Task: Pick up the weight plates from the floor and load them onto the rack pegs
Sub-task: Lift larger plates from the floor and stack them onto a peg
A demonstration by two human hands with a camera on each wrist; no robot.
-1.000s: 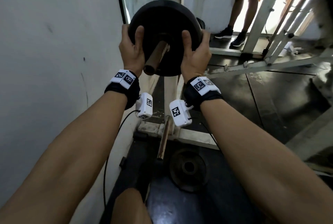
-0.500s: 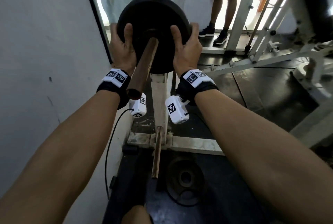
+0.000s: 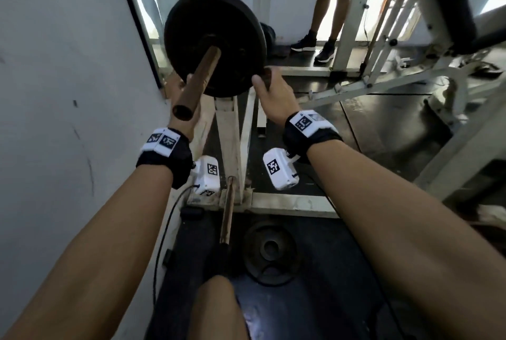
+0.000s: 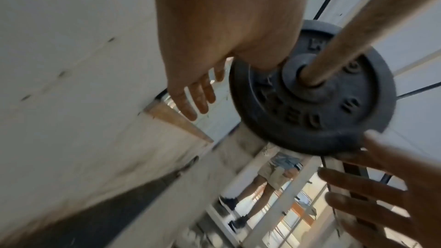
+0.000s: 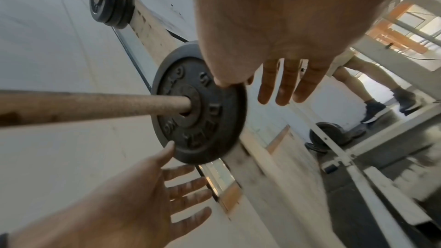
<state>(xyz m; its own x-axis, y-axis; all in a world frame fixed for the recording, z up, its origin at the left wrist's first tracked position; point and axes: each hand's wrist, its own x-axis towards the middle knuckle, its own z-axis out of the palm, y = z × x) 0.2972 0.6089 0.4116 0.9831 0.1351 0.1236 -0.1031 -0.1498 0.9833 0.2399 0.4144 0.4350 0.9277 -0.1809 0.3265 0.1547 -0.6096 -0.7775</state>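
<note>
A black iron weight plate (image 3: 216, 38) hangs on a rusty rack peg (image 3: 197, 82), pushed far back against the white upright. My left hand (image 4: 190, 99) is below and left of the plate, fingers straight and spread, thumb by the rim; in the head view the peg hides most of it. My right hand (image 3: 269, 90) is at the plate's lower right edge, fingers spread (image 5: 286, 86), thumb against the rim. Neither hand grips anything. A second plate (image 3: 269, 249) lies flat on the dark floor below me.
A white wall (image 3: 68, 93) is close on the left. A lower peg (image 3: 227, 213) juts from the rack base. A higher peg holds several plates (image 5: 109, 1). A person's legs (image 3: 328, 25) stand behind the rack. White bench frames (image 3: 383, 77) fill the right.
The plate has slid back along the peg to the upright. Both hands have let go of its sides, dropped to its lower edge and straightened their fingers.
</note>
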